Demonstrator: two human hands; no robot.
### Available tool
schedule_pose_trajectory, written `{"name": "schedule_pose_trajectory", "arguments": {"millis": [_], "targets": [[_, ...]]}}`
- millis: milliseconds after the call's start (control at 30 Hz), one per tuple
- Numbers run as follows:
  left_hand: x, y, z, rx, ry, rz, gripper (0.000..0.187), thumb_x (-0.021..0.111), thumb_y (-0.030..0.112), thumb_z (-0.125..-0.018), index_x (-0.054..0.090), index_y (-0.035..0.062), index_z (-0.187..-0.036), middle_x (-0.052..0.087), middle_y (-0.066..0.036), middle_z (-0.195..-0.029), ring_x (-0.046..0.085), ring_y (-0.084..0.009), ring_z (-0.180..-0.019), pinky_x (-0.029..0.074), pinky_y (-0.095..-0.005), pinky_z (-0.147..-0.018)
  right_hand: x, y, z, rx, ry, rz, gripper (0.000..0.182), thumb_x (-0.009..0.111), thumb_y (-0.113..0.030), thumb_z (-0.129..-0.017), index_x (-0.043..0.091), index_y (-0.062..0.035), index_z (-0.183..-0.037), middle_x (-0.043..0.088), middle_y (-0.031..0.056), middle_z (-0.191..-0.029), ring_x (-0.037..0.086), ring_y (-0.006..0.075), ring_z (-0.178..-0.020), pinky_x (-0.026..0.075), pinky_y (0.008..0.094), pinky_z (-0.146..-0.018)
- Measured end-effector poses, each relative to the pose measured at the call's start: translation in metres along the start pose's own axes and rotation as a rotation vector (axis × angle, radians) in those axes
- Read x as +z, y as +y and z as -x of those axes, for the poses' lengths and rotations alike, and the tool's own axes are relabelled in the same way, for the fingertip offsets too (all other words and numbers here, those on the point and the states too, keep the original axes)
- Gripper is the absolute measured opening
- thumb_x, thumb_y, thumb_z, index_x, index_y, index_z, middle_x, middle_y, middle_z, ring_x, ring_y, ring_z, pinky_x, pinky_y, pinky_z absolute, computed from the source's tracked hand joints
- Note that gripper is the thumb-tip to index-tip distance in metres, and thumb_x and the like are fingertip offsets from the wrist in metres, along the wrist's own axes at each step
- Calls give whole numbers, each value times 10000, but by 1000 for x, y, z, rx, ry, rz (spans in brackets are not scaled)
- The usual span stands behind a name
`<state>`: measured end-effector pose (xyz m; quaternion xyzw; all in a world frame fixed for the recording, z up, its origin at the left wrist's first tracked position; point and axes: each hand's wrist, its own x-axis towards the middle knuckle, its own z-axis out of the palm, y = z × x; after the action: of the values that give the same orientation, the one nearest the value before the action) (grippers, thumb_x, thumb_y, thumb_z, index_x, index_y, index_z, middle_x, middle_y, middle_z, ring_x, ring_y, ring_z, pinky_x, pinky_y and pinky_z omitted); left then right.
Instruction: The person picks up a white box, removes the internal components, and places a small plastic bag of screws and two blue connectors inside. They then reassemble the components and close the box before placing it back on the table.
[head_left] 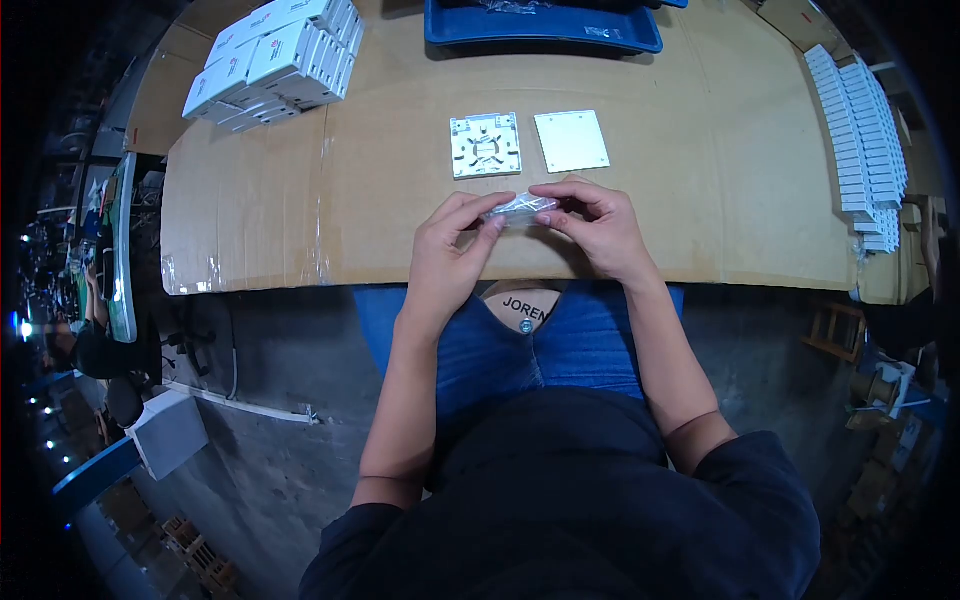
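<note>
A small clear plastic bag (522, 207) is held between my two hands, just above the near part of the table. My left hand (455, 240) pinches its left end, and my right hand (597, 222) grips the right end between thumb and fingers. What the bag contains is too small to make out. Beyond my left hand lies a white square plastic box base (486, 146), its inside with clips and dark curved parts facing up. A flat white square cover (572, 141) lies to its right, beyond my right hand.
Stacked white boxes (270, 62) stand at the table's far left. A blue tray (545, 45) with bits of clear plastic sits at the back. Long stacks of white pieces (858, 145) line the right side. Cardboard (250, 215) covers the table; a person (95, 325) is at far left.
</note>
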<state>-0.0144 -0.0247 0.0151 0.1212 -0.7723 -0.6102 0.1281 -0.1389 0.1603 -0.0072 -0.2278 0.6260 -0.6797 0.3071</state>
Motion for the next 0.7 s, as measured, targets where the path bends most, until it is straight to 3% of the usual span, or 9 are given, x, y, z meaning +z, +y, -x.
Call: {"name": "schedule_pose_trajectory", "arguments": {"millis": [67, 267, 400, 467, 500, 600, 700], "targets": [[-2, 6, 1, 44, -5, -144, 262, 757, 38, -922, 753, -1, -1181, 679, -62, -993, 644, -135, -907, 513, -266, -847, -1, 0, 0, -32, -17, 105, 311, 749, -1, -924, 742, -5, -1235, 726, 60, -1030, 665, 103, -947, 543, 255, -850], [-2, -9, 2, 31, 78, -52, 189, 762, 54, -927, 768, -17, -1103, 719, -86, -1069, 670, -164, -971, 531, -289, -894, 7, 3, -2, -20, 10, 132, 322, 750, 14, -918, 746, -19, -1239, 715, 41, -1027, 650, 99, -940, 523, 238, -842], [4, -28, -2, 84, 133, -4, 200, 761, 61, -931, 760, -16, -1115, 736, -85, -980, 696, -141, -929, 555, -279, -846, 10, 7, -7, -61, 56, 207, 235, 743, 13, -924, 763, -5, -1157, 718, 46, -1020, 652, 102, -941, 524, 237, -848], [2, -32, -1, -180, 36, 190, 223, 725, 88, -982, 734, -17, -1179, 744, -93, -1004, 699, -135, -922, 561, -273, -855, 14, 14, -8, -174, 130, 195, 129, 731, -19, -945, 747, 24, -1065, 721, 51, -978, 662, 122, -897, 529, 279, -830], [0, -28, -2, -179, 42, 189, 223, 725, 88, -982, 734, -17, -1179, 744, -93, -1004, 699, -135, -922, 561, -273, -855, 14, 13, -8, -176, 124, 194, 129, 731, -19, -945, 747, 24, -1065, 721, 51, -978, 662, 122, -897, 529, 279, -830], [-5, -14, -8, -204, -20, 298, 233, 704, 88, -1000, 711, -33, -1199, 745, -92, -966, 702, -125, -863, 566, -265, -818, 14, 9, -6, -41, 94, 150, 106, 675, -37, -998, 710, 39, -1064, 730, 67, -960, 685, 135, -858, 546, 281, -794], [-8, -5, -10, -193, -38, 144, 217, 691, 75, -1005, 704, -56, -1177, 743, -89, -978, 693, -122, -837, 564, -261, -810, 16, 0, -5, 78, 47, -60, 140, 620, -37, -1036, 672, 56, -1127, 738, 94, -952, 709, 148, -829, 579, 279, -776]]}}
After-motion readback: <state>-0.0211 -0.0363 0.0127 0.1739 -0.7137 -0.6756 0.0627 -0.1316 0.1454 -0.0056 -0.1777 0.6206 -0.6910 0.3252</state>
